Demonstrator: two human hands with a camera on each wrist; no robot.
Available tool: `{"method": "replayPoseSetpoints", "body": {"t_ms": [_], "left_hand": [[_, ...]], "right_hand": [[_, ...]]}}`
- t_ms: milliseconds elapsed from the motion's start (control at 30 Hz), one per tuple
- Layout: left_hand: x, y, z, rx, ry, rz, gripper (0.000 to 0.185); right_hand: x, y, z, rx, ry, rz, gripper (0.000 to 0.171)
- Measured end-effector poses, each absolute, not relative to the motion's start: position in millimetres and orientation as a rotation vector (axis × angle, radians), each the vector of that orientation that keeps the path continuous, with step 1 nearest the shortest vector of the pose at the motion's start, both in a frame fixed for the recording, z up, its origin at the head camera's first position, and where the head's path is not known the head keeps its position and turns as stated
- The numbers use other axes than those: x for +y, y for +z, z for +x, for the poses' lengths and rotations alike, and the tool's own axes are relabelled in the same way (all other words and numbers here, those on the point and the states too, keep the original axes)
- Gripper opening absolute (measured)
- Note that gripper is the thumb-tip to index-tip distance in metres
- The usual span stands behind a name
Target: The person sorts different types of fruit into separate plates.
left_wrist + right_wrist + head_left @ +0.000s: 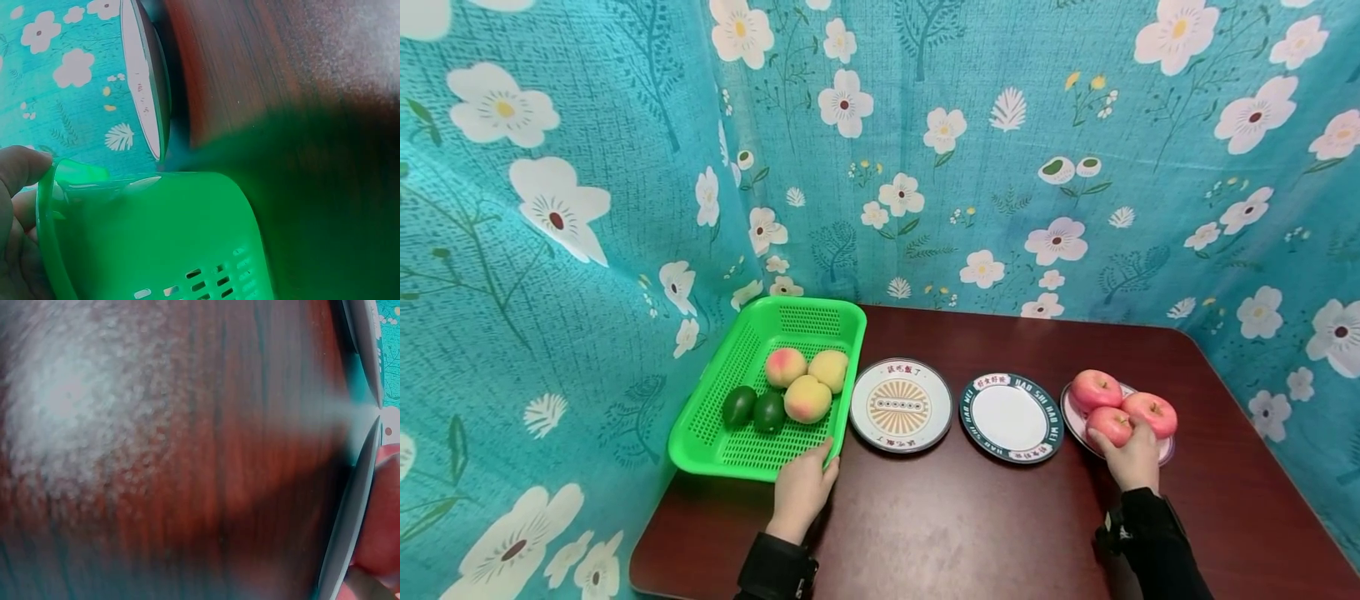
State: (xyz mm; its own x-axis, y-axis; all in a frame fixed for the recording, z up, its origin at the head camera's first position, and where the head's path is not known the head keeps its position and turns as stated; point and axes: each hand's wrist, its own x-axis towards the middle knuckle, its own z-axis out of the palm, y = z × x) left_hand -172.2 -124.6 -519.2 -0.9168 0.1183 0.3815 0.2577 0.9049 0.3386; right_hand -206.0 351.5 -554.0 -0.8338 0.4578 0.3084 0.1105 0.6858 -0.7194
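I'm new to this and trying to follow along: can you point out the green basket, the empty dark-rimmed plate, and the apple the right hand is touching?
green basket (715,433): head view, bare mesh floor.
dark-rimmed plate (1011,417): head view, white centre.
apple (1108,422): head view, top, above the fingers.

dark wood table (970,533) | green basket (715,433) | three plates in a row (900,406)

I see the green plastic basket (752,392) left of two round plates (901,406), with red apples (1122,408) on a plate farthest right.
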Motion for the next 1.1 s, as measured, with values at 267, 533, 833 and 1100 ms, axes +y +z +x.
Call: {"method": "replayPoseSetpoints", "body": {"t_ms": [267, 533, 833, 1100], "left_hand": [[-126.0, -521.1, -173.0, -2.704, -0.515, -0.285, 0.032], [-126.1, -524.1, -172.5, -2.697, -0.482, -0.296, 0.032], [-124.5, -525.9, -171.8, -2.662, -0.443, -0.318, 0.032], [-123.6, -527.4, -173.3, -2.644, -0.438, -0.321, 0.032]], "right_hand": [[353.9, -560.5, -208.0, -2.467, 0.902, -0.480, 0.074], [356.5, -561.3, -205.7, -2.551, 0.888, -0.542, 0.081], [339.7, -561.0, -201.4, -2.431, 0.735, -0.411, 0.067], [273.9, -540.7, -208.3, -2.541, 0.644, 0.103, 0.052]]}}
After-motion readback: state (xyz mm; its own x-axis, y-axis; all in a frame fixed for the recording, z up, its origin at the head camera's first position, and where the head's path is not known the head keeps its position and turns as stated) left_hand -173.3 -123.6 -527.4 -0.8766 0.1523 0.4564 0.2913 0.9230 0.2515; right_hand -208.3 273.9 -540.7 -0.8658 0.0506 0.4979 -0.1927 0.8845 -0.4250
